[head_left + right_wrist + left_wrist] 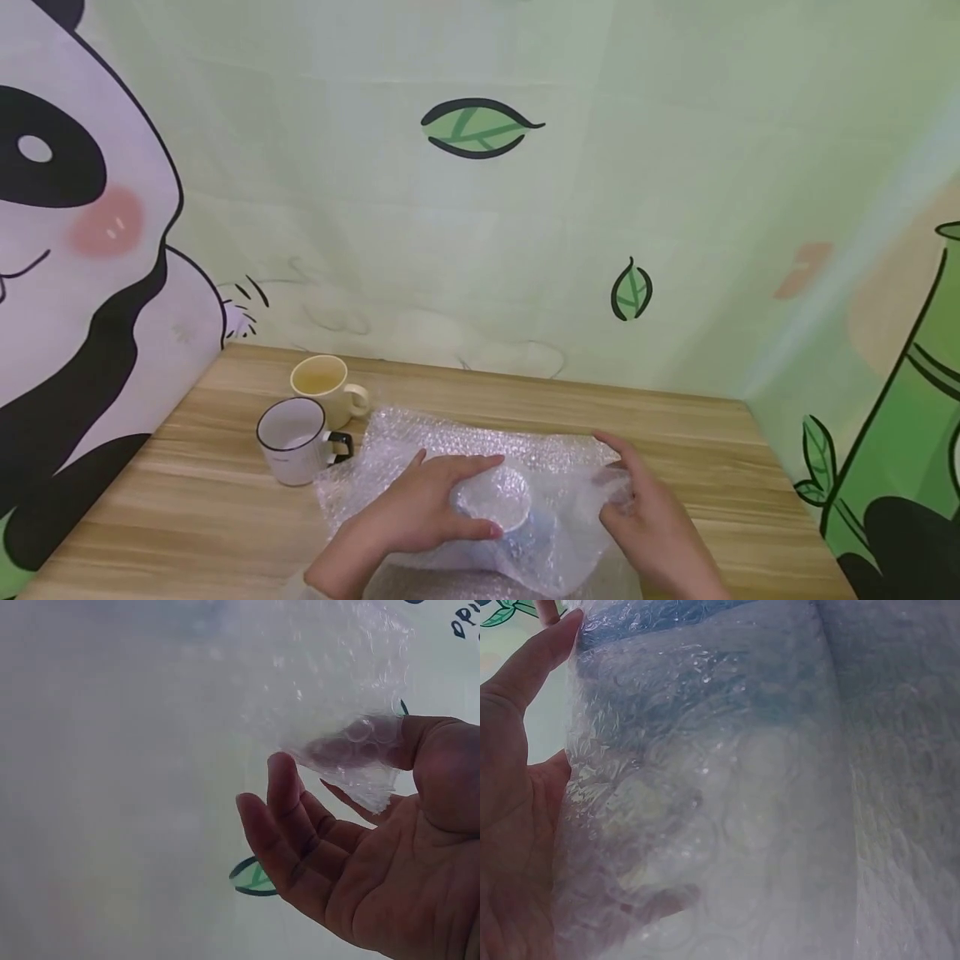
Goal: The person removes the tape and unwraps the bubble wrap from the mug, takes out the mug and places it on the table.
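My left hand point(431, 508) curves its thumb and fingers round a bubble-wrapped cup-like object point(498, 500), with a whitish round end and a bluish body. The wrap blurs its exact kind. In the left wrist view the wrap point(727, 787) fills most of the picture, blue showing through near its top. My right hand point(652, 517) pinches a loose flap of the bubble wrap to the right of the object. In the right wrist view that flap's corner point(352, 761) lies between thumb and fingers. More bubble wrap point(420, 429) is spread beneath both hands.
A white mug point(292, 454) with a black rim and handle stands on the wooden table point(187, 500), left of the wrap. Just behind it is a cream-yellow mug point(337, 408). A printed backdrop point(525, 275) rises behind the table's far edge.
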Tool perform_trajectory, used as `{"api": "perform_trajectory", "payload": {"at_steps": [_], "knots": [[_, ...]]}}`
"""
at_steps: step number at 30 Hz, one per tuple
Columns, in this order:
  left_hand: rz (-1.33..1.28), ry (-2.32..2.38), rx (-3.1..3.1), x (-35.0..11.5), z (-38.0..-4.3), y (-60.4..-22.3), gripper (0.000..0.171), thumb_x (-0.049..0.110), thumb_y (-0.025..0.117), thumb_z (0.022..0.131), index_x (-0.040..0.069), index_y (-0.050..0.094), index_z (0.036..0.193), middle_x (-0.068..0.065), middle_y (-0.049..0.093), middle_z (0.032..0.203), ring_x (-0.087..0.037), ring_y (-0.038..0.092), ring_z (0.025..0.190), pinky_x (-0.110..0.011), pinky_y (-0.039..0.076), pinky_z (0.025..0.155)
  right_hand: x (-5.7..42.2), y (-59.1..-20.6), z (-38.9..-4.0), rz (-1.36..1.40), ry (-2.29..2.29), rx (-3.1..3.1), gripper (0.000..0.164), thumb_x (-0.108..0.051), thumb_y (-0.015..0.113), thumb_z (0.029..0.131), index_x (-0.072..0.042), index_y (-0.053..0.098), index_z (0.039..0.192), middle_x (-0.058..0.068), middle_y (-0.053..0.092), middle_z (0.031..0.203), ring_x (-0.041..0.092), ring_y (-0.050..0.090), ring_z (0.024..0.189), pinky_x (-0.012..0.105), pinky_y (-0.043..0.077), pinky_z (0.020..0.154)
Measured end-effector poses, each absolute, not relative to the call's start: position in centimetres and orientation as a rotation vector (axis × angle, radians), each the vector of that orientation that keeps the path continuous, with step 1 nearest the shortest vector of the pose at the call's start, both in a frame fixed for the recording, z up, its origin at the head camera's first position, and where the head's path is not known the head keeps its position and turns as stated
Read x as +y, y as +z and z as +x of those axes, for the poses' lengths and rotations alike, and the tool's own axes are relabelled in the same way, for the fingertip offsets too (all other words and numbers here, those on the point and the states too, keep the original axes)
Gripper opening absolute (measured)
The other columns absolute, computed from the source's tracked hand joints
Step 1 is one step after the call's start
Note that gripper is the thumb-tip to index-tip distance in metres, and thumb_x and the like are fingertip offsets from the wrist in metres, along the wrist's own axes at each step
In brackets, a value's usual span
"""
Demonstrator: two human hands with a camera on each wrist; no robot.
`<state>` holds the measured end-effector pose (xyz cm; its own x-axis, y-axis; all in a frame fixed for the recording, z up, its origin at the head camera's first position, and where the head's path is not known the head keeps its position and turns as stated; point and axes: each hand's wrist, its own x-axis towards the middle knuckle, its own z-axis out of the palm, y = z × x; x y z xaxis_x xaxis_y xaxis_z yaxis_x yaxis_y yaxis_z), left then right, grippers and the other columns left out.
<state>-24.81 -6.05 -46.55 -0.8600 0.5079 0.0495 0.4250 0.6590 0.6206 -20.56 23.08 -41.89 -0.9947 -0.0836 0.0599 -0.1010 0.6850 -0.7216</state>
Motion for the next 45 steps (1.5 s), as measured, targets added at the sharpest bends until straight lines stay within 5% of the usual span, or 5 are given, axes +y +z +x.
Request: {"api": "perform_trajectory", "payload": {"at_steps": [10, 15, 19, 34, 45], "knots": [[0.775, 0.984, 2.751, -6.0, -24.8, -46.5, 0.082, 0.062, 0.081, 0.080, 0.033, 0.053, 0.151, 0.004, 0.061, 0.149, -0.024, 0.054, 0.142, -0.076, 0.012, 0.121, 22.7, -41.6, -19.7, 0.367, 0.793, -2.649, 0.074, 0.007, 0.077, 0.071, -0.020, 0.063, 0.138, 0.004, 0.064, 0.124, 0.026, 0.061, 0.115, 0.048, 0.053, 0.089], [0.776, 0.990, 2.745, -5.8, -24.8, -46.4, 0.082, 0.063, 0.080, 0.080, 0.031, 0.055, 0.151, 0.004, 0.061, 0.149, -0.024, 0.055, 0.141, -0.078, 0.013, 0.120, 20.3, -41.2, -18.3, 0.738, 0.694, -2.372, 0.073, -0.006, 0.084, 0.071, -0.016, 0.063, 0.139, 0.003, 0.061, 0.135, 0.022, 0.059, 0.121, 0.036, 0.053, 0.097], [0.779, 0.994, 2.749, -5.9, -24.9, -46.3, 0.081, 0.064, 0.080, 0.079, 0.032, 0.056, 0.150, 0.004, 0.062, 0.148, -0.023, 0.056, 0.140, -0.078, 0.014, 0.119, 18.2, -42.2, -17.8, 0.968, 0.675, -2.323, 0.078, -0.022, 0.082, 0.083, -0.009, 0.049, 0.153, 0.006, 0.054, 0.148, 0.021, 0.056, 0.129, 0.032, 0.056, 0.096], [0.793, 0.985, 2.762, -5.9, -24.8, -46.6, 0.081, 0.063, 0.080, 0.080, 0.034, 0.055, 0.150, 0.005, 0.062, 0.148, -0.023, 0.056, 0.140, -0.077, 0.014, 0.120, 18.6, -43.7, -18.5, 0.372, 0.866, -2.987, 0.092, -0.045, 0.083, 0.084, -0.007, 0.041, 0.157, 0.014, 0.058, 0.148, 0.036, 0.067, 0.121, 0.056, 0.058, 0.094], [0.780, 0.966, 2.745, -5.9, -24.9, -46.5, 0.082, 0.065, 0.079, 0.080, 0.035, 0.052, 0.152, 0.004, 0.060, 0.150, -0.024, 0.054, 0.142, -0.077, 0.013, 0.120, 20.6, -44.1, -19.7, 0.338, 0.856, -3.228, 0.086, -0.055, 0.080, 0.084, -0.002, 0.052, 0.146, 0.014, 0.075, 0.121, 0.038, 0.072, 0.106, 0.062, 0.056, 0.091]]}}
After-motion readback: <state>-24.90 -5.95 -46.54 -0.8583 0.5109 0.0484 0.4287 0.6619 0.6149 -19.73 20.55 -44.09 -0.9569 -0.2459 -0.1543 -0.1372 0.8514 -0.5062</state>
